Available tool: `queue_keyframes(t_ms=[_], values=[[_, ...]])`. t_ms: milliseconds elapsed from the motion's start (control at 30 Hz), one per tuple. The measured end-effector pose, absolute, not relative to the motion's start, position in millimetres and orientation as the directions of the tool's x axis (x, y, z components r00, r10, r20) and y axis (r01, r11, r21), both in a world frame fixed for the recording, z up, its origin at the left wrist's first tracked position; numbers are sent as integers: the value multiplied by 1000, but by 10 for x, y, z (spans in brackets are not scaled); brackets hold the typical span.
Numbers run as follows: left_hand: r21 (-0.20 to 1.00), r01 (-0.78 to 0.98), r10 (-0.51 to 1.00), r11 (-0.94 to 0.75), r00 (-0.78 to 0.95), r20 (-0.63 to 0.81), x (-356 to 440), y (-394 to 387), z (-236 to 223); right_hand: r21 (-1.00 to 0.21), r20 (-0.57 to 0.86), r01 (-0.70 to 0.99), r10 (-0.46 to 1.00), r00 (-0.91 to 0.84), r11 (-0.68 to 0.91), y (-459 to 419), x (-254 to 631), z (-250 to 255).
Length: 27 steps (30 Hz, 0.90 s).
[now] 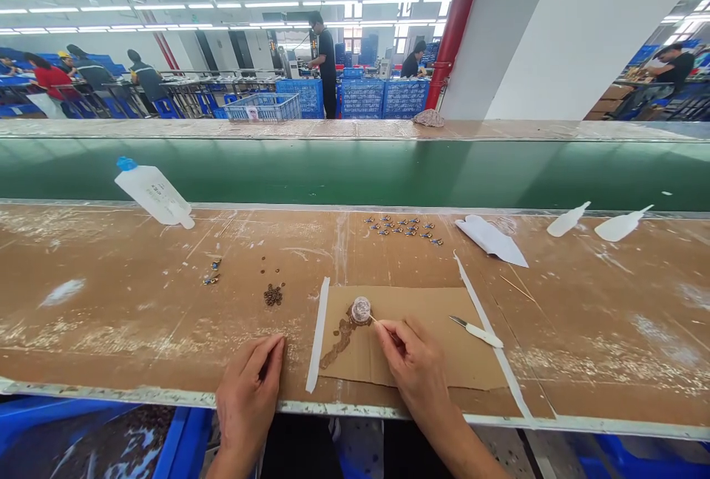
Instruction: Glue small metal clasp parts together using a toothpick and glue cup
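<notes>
My right hand (416, 364) pinches a thin stick (373, 320), like a toothpick, whose tip meets the side of a small round cup (361, 309). The cup stands on a flat cardboard sheet (416, 375), with a brown smear (338, 346) running from it toward the front left. Left of the cardboard, my left hand (249, 390) rests at the table edge with thumb and forefinger closed together; anything between them is too small to make out. Beyond that hand lies a pile of small brown ring-like pieces (273, 295). A white-handled knife (477, 331) lies on the cardboard's right side.
Several small blue-and-gold pieces (410, 229) lie behind the cardboard, with two more pieces (211, 273) at left. A white bottle (155, 193) overlaps the green conveyor belt (310, 172). White paper (491, 240) and two squeeze bottles (569, 220) lie at right. People work far behind.
</notes>
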<state>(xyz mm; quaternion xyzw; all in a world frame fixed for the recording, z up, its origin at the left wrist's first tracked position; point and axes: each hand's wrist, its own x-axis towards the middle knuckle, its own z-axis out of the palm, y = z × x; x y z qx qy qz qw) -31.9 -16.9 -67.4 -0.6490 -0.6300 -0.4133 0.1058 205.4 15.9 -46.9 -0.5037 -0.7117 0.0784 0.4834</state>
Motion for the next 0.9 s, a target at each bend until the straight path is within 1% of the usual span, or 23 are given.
queue_keyframes(t_ms=[233, 367, 467, 633, 767, 900], values=[[379, 908, 726, -178, -138, 673, -327, -169, -678, -604, 585, 652, 810, -25, 457, 183, 1992, -528], [394, 903, 745, -170, -144, 651, -345, -176, -714, -628, 564, 632, 825, -31, 453, 179, 1978, -558], [402, 900, 748, -166, -151, 646, -356, -176, -720, -624, 555, 636, 831, -49, 454, 183, 1974, -571], [397, 898, 734, -192, -137, 665, -351, -174, -696, -581, 589, 663, 806, -59, 473, 185, 1976, -555], [399, 902, 748, -167, -149, 647, -351, -176, -683, -558, 611, 683, 790, -47, 472, 153, 2010, -543], [413, 899, 755, -146, -169, 634, -350, -175, -661, -491, 634, 719, 768, -92, 491, 101, 2061, -543]])
